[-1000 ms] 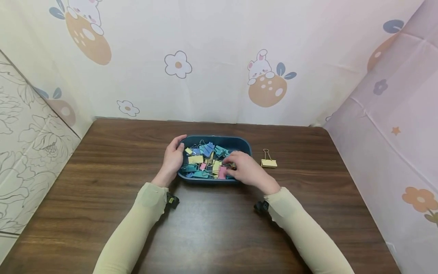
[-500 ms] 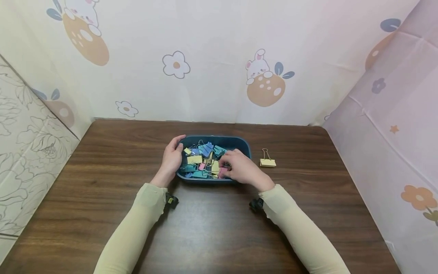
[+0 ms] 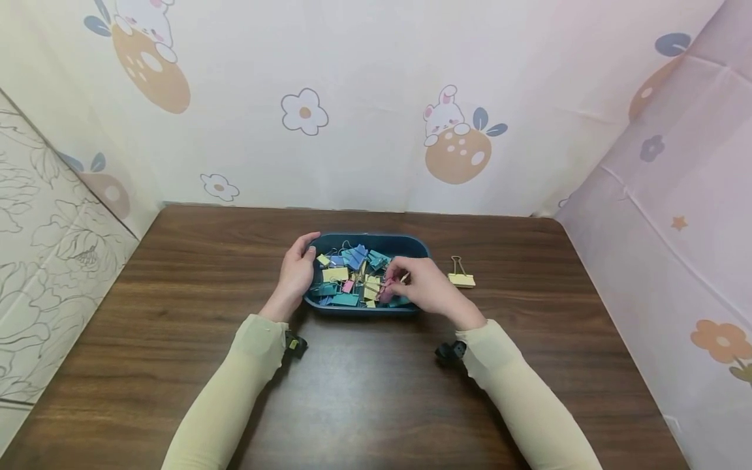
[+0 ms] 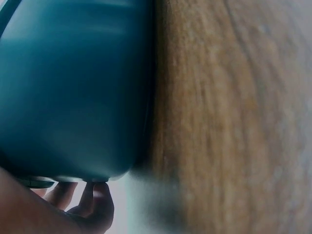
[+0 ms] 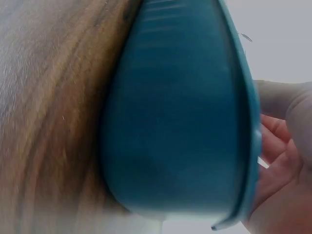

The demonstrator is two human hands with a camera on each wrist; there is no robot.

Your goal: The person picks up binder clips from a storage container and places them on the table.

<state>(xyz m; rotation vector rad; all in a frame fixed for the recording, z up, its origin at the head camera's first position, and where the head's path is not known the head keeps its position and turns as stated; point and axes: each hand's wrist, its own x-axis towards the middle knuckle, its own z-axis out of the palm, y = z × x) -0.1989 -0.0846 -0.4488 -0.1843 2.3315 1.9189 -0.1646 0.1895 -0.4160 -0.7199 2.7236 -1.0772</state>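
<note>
A dark teal plastic bin stands on the table, filled with loose binder clips in yellow, teal, blue and pink. At its left end my left hand grips the rim and wall; in the left wrist view its fingers wrap the end of the bin. My right hand is over the bin's right part, pinching a pink binder clip between thumb and fingers. In the right wrist view the bin's wall hides the fingertips and the clip.
To the right of the bin, a yellow binder clip lies on the brown wooden table, handle pointing away. Patterned curtains close off the back and sides.
My right hand reached left to the pink binder clip, took it between its fingers, and has come slightly back right with the clip tilted. The left hand and bin have stayed put.
</note>
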